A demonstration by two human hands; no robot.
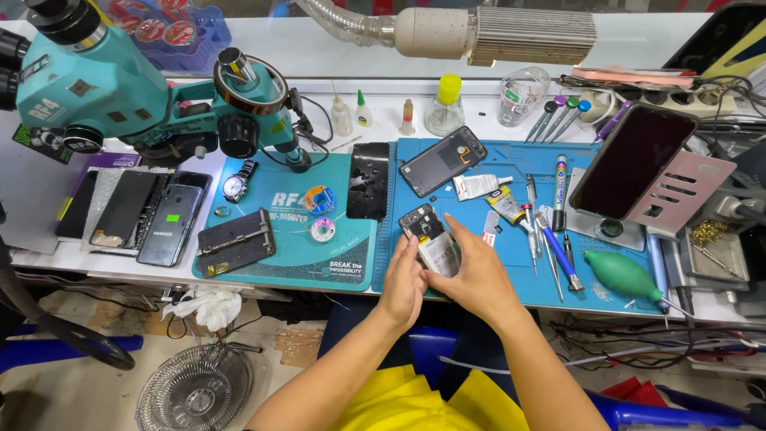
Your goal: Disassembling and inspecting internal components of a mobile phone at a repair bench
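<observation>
While both hands gripped the opened phone (431, 238) on the blue mat (495, 279), left hand (403, 287) fingers curled on its left edge, right hand (475, 275) fingers pressed together atop its battery (440, 254).

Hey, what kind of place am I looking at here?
Most likely a phone repair bench. Both hands work on an opened phone with its back off on a blue work mat. A teal microscope stands at the left, and screwdrivers and spare phones lie around.
</observation>
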